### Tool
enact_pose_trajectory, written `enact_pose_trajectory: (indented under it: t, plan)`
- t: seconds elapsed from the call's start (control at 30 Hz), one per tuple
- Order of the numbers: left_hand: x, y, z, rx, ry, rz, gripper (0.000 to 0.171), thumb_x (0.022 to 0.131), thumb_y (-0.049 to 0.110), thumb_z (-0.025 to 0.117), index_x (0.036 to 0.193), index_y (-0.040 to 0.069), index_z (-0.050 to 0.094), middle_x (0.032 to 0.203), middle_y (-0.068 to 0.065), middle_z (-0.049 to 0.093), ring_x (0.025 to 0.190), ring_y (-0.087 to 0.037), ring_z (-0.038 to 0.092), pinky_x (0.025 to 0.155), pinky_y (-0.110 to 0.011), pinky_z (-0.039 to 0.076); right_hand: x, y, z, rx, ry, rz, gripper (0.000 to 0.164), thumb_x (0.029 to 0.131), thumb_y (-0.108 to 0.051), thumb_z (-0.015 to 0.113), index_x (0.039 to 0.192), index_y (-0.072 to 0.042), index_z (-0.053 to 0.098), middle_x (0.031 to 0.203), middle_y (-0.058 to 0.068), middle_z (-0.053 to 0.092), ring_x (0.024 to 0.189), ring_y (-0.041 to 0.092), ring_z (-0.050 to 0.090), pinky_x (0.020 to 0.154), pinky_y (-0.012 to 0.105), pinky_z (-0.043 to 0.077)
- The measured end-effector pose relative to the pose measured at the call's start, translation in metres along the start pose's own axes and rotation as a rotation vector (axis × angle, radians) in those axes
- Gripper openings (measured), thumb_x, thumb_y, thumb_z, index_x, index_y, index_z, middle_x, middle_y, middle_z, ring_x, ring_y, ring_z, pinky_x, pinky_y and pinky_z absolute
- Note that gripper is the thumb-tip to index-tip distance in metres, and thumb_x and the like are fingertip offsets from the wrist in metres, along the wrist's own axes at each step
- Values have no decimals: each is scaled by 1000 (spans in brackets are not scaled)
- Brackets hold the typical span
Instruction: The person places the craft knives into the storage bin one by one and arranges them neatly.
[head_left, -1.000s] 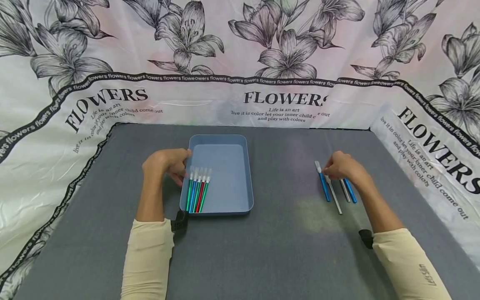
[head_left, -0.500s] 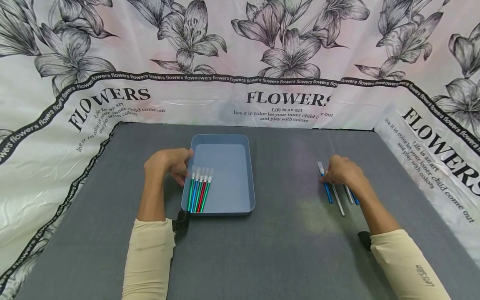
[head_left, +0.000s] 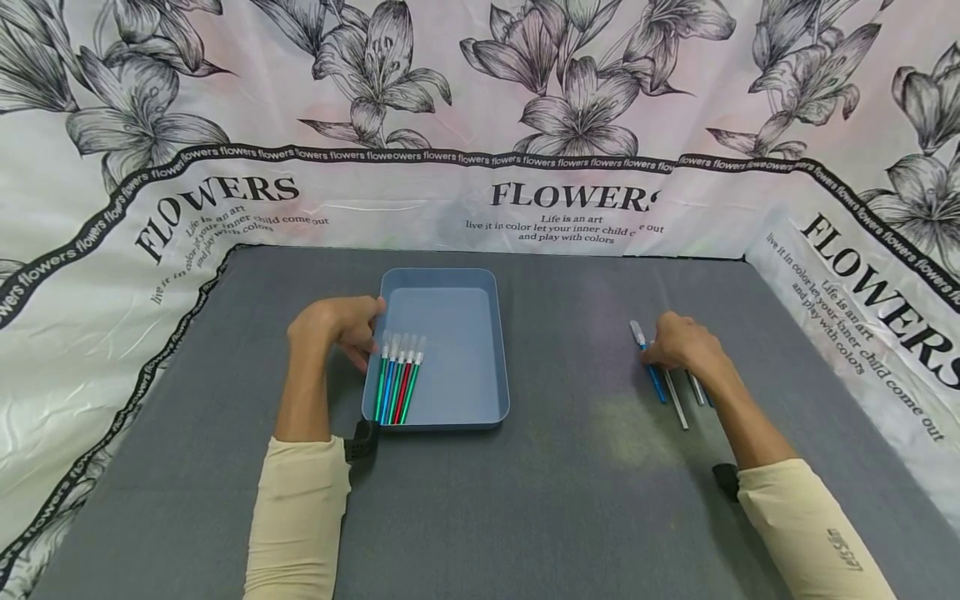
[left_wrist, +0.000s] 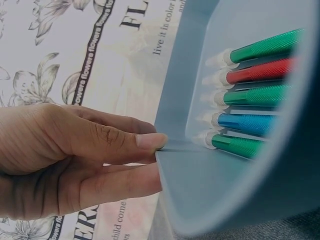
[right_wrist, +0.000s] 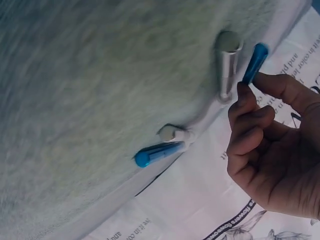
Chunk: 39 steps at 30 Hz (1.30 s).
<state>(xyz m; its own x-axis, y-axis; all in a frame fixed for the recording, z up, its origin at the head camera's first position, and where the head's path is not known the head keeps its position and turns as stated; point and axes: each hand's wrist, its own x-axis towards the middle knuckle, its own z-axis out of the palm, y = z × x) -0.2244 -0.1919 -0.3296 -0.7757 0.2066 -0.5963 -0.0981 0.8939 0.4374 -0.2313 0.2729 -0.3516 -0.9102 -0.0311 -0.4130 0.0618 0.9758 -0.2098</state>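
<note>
My left hand [head_left: 337,329] pinches the left rim of a blue-grey tray [head_left: 438,279], thumb on top and fingers below in the left wrist view. Inside, several capped craft knives with green, blue and red [left_wrist: 257,71] knurled handles lie side by side. To the right, my right hand [head_left: 686,346] pinches a blue craft knife [right_wrist: 256,62] between thumb and index finger, its other fingers curled. That knife's clear cap points away from me. Beside it lie a silver craft knife [head_left: 677,402], another silver one [head_left: 697,389] and a second blue one [right_wrist: 165,152], all partly hidden by the hand.
A dark grey cloth [head_left: 555,500] covers the table. White flower-printed sheeting [head_left: 420,204] rises behind it and along both sides. A black wrist strap [head_left: 362,442] sits near the tray's front left corner.
My right hand has come slightly nearer to me and now pinches the blue craft knife, whose cap end has shifted a little left. My left hand and the tray have stayed put.
</note>
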Motion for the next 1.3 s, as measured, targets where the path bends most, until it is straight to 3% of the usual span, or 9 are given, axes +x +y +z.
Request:
enact_pose_trajectory:
  t: [0.13,0.3,0.43,0.53,0.7,0.87,1.07,1.17,1.3]
  plan:
    - [-1,0,0,-4,0,-1,76,105,1,58,167,2,14,157,-30,46,83,-17,81,124,-59,36,-3,-5,-1,31,20,-22,43,92,-24,64,55,-21,42,52,-8,36,52,10,33,51,28,32]
    - [-2,0,1,-4,3,-9,80,105,2,58,168,4,9,161,-29,42,84,-16,81,125,-59,34,-10,-17,-4,78,35,-71,47,92,-27,67,53,-22,42,54,-10,31,55,9,28,51,28,30]
    - [-2,-1,2,-1,8,-24,82,105,3,59,169,6,8,154,-28,51,83,-15,81,126,-59,34,-15,-31,-7,96,37,-127,38,94,-26,68,59,-14,59,58,-5,52,59,10,40,55,29,36]
    - [-2,-2,2,-7,10,-22,82,105,3,59,169,6,8,147,-27,57,82,-14,81,125,-59,35,-19,-40,-9,97,40,-150,29,94,-26,68,72,-7,72,71,2,69,64,13,49,58,30,40]
    - [-2,-2,2,-22,11,-12,80,104,1,59,168,5,11,136,-25,64,83,-16,81,122,-57,41,-23,-53,-10,98,58,-173,28,93,-28,69,87,-3,78,85,10,76,73,17,58,61,31,45]
    - [0,-1,2,-25,15,-21,80,104,1,59,168,5,11,139,-27,62,82,-16,81,120,-56,43,-26,-64,-10,96,76,-202,29,94,-28,70,92,-1,79,90,14,78,78,20,63,63,32,47]
    - [2,-3,2,-31,15,-9,68,104,0,59,163,2,26,131,-26,63,83,-18,81,113,-53,51,-28,-79,-8,98,94,-230,25,92,-26,68,77,-7,75,70,0,66,68,15,49,58,30,38]
    - [1,-3,1,-23,9,2,67,104,1,59,163,2,27,130,-25,65,84,-17,81,115,-54,49,-29,-86,-5,111,96,-244,32,92,-24,67,63,-13,63,59,-6,49,60,12,37,54,28,30]
    - [0,1,1,-19,16,3,64,104,1,60,161,1,30,127,-25,67,83,-17,81,116,-55,48,-31,-96,-1,134,101,-291,43,93,-22,66,55,-19,47,55,-9,29,55,9,25,53,27,21]
